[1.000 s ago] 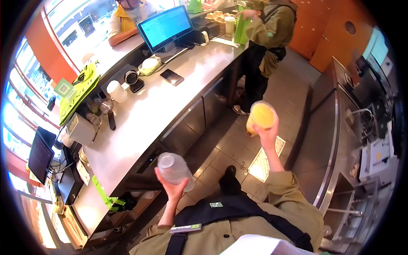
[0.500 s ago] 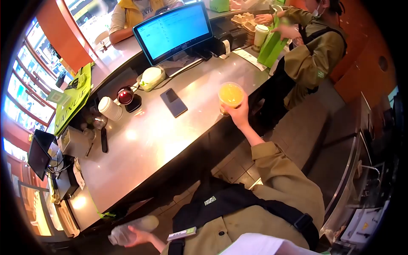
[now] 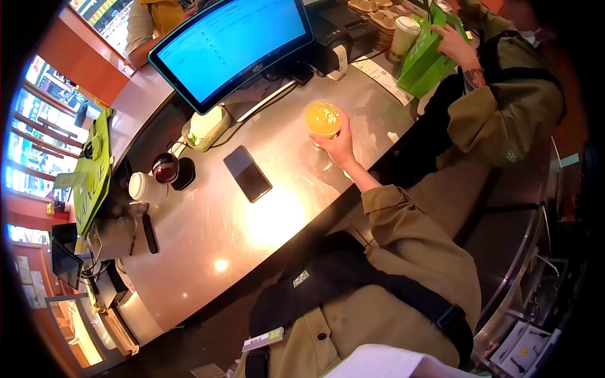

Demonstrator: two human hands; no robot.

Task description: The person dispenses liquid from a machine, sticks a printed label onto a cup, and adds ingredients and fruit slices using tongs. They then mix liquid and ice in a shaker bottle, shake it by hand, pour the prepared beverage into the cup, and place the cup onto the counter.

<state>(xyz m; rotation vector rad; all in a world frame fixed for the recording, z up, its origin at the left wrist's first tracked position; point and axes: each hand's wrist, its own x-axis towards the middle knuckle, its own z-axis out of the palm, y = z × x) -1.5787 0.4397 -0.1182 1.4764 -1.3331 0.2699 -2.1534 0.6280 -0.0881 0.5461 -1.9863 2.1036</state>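
Note:
My right hand (image 3: 340, 142) is wrapped round a clear cup of orange-yellow drink (image 3: 322, 120), upright over the steel counter (image 3: 189, 252) in front of the monitor (image 3: 233, 47). Whether the cup's base touches the counter is hard to tell. To its left a dark phone (image 3: 247, 174) lies flat. Of my left hand (image 3: 237, 361) only a sliver shows at the bottom edge, beside part of a clear container (image 3: 208, 370); its fingers are hidden.
A co-worker (image 3: 504, 94) at the right has a hand on a green bag (image 3: 428, 60), beside a lidded cup (image 3: 404, 36). Stacked white cups (image 3: 148, 188) and a round scanner (image 3: 166, 168) stand at left. Across the counter a person (image 3: 151, 28) leans.
My right hand has carried the drink from over the floor to over the counter. My left hand has dropped with the clear container to the bottom edge. The view has shifted towards the counter.

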